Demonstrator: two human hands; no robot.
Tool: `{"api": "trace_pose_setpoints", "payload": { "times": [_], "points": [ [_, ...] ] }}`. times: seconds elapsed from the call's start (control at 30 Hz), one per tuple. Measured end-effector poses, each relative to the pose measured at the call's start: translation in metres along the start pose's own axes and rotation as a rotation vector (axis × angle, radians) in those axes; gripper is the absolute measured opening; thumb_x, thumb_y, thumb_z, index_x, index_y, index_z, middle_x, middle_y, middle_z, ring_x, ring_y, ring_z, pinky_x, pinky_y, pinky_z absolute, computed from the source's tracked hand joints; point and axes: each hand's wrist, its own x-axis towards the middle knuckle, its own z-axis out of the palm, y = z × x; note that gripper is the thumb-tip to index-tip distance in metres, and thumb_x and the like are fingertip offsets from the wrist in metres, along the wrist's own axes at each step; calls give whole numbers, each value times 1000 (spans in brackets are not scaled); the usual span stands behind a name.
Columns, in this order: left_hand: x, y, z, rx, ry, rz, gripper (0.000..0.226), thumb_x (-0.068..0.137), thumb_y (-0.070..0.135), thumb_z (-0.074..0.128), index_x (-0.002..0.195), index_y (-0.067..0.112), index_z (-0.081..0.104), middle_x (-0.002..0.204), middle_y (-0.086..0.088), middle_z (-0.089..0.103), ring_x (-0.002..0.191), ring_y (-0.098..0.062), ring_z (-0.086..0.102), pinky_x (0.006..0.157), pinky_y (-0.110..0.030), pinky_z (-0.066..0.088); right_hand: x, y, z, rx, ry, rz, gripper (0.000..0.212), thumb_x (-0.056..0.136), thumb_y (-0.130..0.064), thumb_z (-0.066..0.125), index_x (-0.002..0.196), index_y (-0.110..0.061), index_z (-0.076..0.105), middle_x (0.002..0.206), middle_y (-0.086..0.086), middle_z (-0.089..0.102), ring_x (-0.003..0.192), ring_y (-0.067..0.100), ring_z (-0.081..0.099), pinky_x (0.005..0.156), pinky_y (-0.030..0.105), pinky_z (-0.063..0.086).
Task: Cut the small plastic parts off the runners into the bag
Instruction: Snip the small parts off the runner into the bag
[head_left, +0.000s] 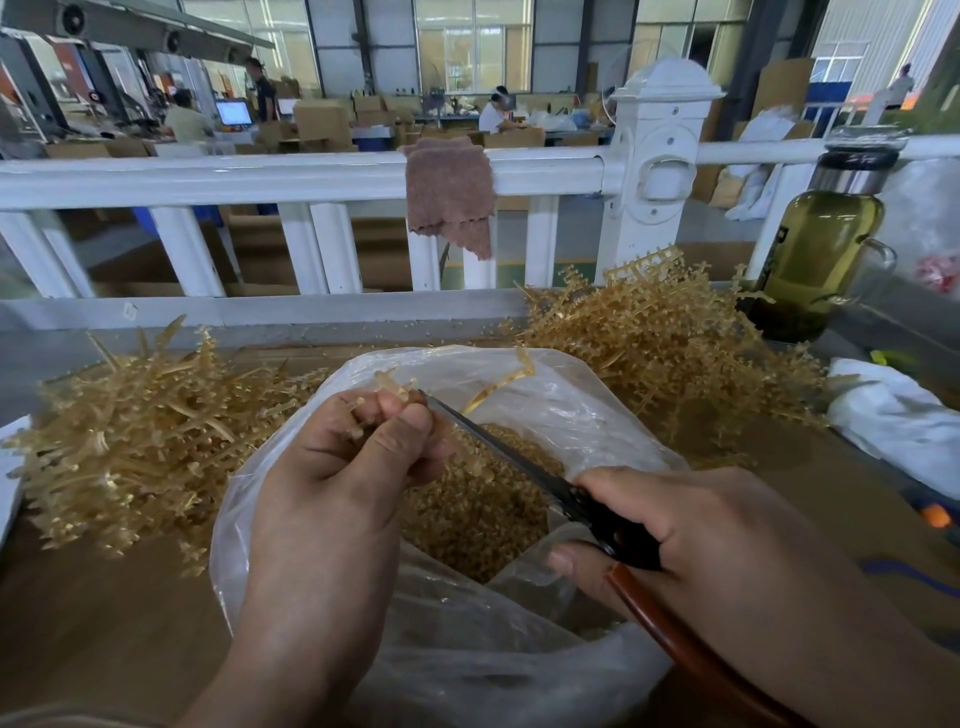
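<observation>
Where both hands meet over the bag mouth, we see the left hand (353, 457) closed, thumb and fingertips pinching a short pale amber plastic runner (387, 385). The right hand (691, 525) is curled around the reddish-brown handles of black-bladed scissors (493, 444), with the blade tip at the runner, right by the left fingertips. We can't tell if the blades are apart. Below both hands sits a clear crumpled plastic bag (467, 665), mouth open, holding a heap of small amber plastic parts (467, 514). The bag stands on a brown tabletop (104, 597). Left of the bag lies a tangled pile of bare-looking amber runners (140, 441). To the right and further back, a taller pile of branched runners (665, 353) has small nubs on it. A white crumpled plastic sheet (893, 421) lies at the right edge. Behind the right pile stands a clear handled bottle of olive-green liquid with a steel collar and dark lid (810, 260). Along the back runs a white rail fence (260, 176) with a brown fuzzy cloth (449, 192) draped over the top rail. Beyond it we see a factory floor with cardboard boxes (322, 122) and seated workers, too blurred for detail.
</observation>
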Motion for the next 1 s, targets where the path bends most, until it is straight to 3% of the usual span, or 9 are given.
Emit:
{"api": "trace_pose_setpoints", "payload": {
  "times": [0.27,0.53,0.7,1.0],
  "points": [
    [0,-2,-2,77,-19,0,12,91,19,69,79,22,69,75,-4,70,73,-18,65,79,-38,51,1,0,-2,1,-13,6,41,76,-75,40,83,-36,49,64,-16,54,67,3,55,56,23,40],
    [0,-3,-1,106,9,-5,16,83,28,66,72,16,67,73,-8,71,70,-20,67,73,-36,57,3,4,4,9,-8,1,54,74,-80,40,94,-32,55,70,-10,58,73,3,56,64,21,41],
    [-1,-3,-1,66,-5,26,23,94,16,64,76,28,70,71,-4,70,68,-18,67,67,-26,59,3,6,6,64,-15,-2,59,72,-82,39,99,-32,54,79,-9,61,76,6,57,68,23,42],
    [-4,0,2,118,3,29,25,97,16,61,78,27,72,71,-2,72,69,-15,68,75,-34,55,2,6,5,65,4,-15,58,73,-84,36,93,-32,53,76,-10,59,69,7,57,63,27,42]
  ]
}}
